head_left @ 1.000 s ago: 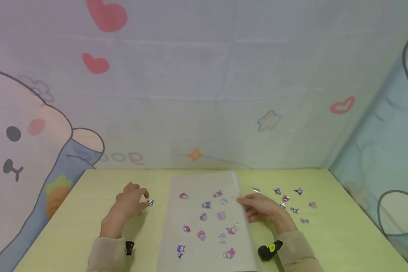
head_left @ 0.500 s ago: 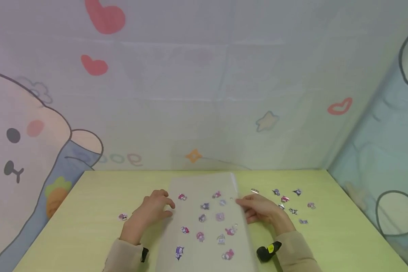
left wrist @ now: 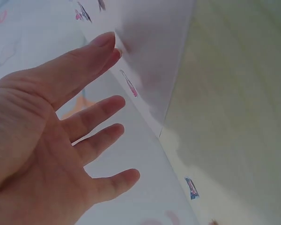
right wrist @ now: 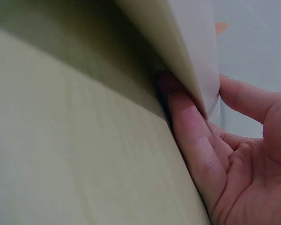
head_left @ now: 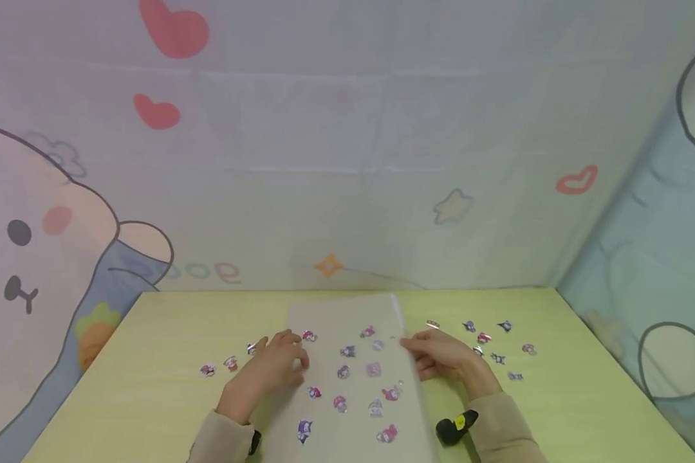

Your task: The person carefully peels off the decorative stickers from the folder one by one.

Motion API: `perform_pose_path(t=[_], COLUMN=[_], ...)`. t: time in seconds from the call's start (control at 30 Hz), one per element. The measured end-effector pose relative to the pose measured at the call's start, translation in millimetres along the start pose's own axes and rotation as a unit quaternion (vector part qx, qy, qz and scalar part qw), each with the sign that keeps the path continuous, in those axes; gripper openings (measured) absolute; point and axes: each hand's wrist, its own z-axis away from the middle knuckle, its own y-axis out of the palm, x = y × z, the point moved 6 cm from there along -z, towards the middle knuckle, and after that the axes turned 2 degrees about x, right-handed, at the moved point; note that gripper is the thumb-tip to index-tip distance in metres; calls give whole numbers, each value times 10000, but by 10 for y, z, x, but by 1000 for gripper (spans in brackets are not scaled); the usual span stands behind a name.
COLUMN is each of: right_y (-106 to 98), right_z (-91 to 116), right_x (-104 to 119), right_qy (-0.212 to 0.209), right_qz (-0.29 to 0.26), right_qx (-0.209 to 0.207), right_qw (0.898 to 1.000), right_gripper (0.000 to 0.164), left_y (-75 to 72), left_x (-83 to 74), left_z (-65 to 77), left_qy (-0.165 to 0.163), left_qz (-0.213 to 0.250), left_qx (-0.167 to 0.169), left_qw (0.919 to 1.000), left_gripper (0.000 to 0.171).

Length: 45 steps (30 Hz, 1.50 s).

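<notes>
A large white sheet (head_left: 324, 315) dotted with small cartoon stickers (head_left: 340, 404) lies mid-table, its right edge lifted. My right hand (head_left: 446, 357) pinches that edge; the right wrist view shows the thumb on the outer face and fingers (right wrist: 192, 126) tucked underneath. Over the sheet's left edge hovers my left hand (head_left: 272, 366). Its thumb and index finger come close together in the left wrist view, with nothing visible between them, while the other fingers (left wrist: 103, 140) are spread and relaxed. Just left of this hand are loose stickers (head_left: 230, 363) on the table.
More loose stickers (head_left: 483, 337) are scattered on the yellow table (head_left: 579, 399) to the right. A printed cloth (head_left: 301, 128) hangs behind the table. Each wrist wears a black device (head_left: 456, 427).
My left hand has moved right, from above the loose stickers to the sheet's left edge, uncovering several stickers. The right hand keeps its hold on the sheet's right edge.
</notes>
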Motion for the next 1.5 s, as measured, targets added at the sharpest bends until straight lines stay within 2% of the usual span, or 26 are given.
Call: perform_pose_path(t=[0.17,0.37,0.63,0.77,1.07,1.5], right_y=[-4,12,-10,-19,-13,-7], right_z=[-6,6,17,30,6,-14], right_x=[22,13,12,6,-25,-4], right_qy=[-26,-15,-31,-12,8,29], right_qz=[-2,-15,-17,8,39,-14], right_qx=[-1,44,0,-52,-23,-84], right_qw=[10000,10000,10000,10000,10000,10000], right_gripper=[38,38,39,39,40,37], left_y=[-10,53,60,58,59,78], left_x=[-30,-48,-163,-214,-259,-249], left_z=[5,-12,-16,-2,45,46], left_qy=[89,206,680,794,685,668], left_qz=[83,114,-37,-93,-29,-27], left_qx=[34,168,217,245,451,149], left_qw=[9999,9996,9974,9965,9966,9977], left_gripper=[12,15,16,12,7,17])
